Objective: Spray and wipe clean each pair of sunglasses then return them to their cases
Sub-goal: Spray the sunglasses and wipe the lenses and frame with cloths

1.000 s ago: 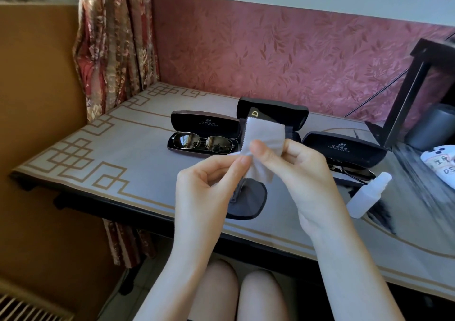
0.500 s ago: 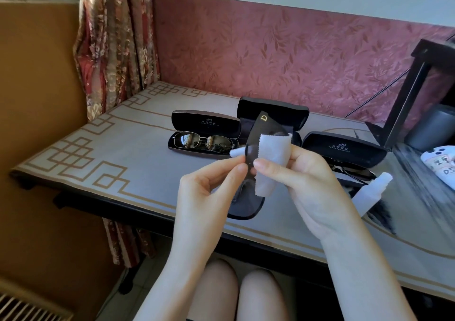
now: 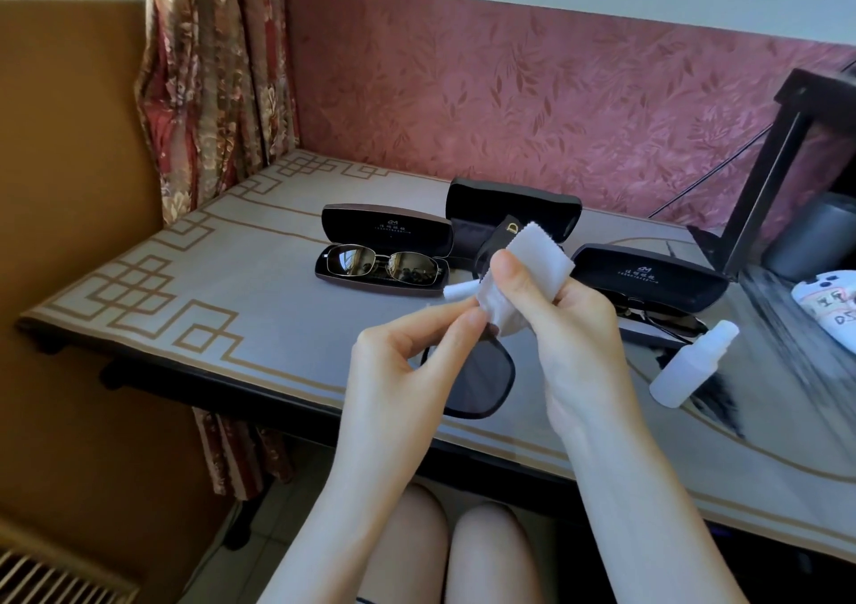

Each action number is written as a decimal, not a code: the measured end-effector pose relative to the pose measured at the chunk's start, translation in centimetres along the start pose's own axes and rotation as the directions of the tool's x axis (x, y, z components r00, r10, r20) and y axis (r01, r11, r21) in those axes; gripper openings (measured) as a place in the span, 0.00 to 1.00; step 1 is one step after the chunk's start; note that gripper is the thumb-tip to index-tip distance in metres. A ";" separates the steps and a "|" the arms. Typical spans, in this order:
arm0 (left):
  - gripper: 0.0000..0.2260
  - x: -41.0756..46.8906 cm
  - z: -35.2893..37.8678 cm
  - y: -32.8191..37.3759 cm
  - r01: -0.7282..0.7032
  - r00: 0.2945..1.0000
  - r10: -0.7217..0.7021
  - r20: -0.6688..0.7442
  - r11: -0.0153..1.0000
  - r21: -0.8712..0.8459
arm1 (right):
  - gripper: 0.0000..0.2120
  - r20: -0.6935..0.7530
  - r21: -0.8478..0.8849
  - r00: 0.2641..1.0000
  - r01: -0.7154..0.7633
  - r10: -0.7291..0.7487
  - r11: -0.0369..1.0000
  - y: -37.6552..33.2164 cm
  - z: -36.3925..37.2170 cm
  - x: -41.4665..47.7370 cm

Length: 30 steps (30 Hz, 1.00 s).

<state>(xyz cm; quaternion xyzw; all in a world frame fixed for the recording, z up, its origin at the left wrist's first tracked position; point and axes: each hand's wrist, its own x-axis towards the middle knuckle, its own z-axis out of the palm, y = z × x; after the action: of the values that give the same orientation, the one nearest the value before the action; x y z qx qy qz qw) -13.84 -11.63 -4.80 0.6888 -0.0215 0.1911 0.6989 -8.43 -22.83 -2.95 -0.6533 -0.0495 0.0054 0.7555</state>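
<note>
Holding black sunglasses [image 3: 481,381] above the near edge of the tabletop [image 3: 231,288], the left hand [image 3: 407,362] pinches the frame. The right hand [image 3: 569,320] grips a white cloth [image 3: 532,265] folded over the upper part. Hands and cloth hide much of the frame and part of an open middle case [image 3: 509,205] behind. A left case [image 3: 384,232] holds metal sunglasses [image 3: 382,266]. Right of the hands sits a third case [image 3: 648,279], with a spray bottle [image 3: 690,367] lying near it.
</note>
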 end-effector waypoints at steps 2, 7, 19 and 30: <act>0.05 0.0 0.2 0.2 0.014 1.000 -0.014 0.002 1.000 -0.024 | 0.16 0.009 -0.005 1.000 -0.013 0.013 1.000 0.1 -0.1 0.0; 0.03 0.0 0.5 -0.4 0.013 0.995 -0.014 -0.103 1.000 -0.017 | 0.11 0.083 -0.038 0.996 0.026 -0.022 0.999 0.1 -0.2 -0.4; 0.06 0.0 0.4 -0.3 -0.003 0.998 0.003 -0.059 1.000 -0.005 | 0.07 0.035 -0.012 0.999 0.035 -0.034 0.999 0.6 -0.5 -0.3; 0.09 0.0 0.2 -0.5 -0.002 0.997 0.002 -0.072 1.000 -0.004 | 0.05 0.207 -0.009 0.978 0.017 -0.015 1.000 0.2 -1.1 -0.3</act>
<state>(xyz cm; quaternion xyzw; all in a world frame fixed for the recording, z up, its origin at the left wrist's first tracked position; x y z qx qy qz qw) -13.63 -11.80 -5.30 0.6803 0.0025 0.2164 0.7003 -8.60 -23.88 -3.29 -0.6528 -0.1329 0.0668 0.7428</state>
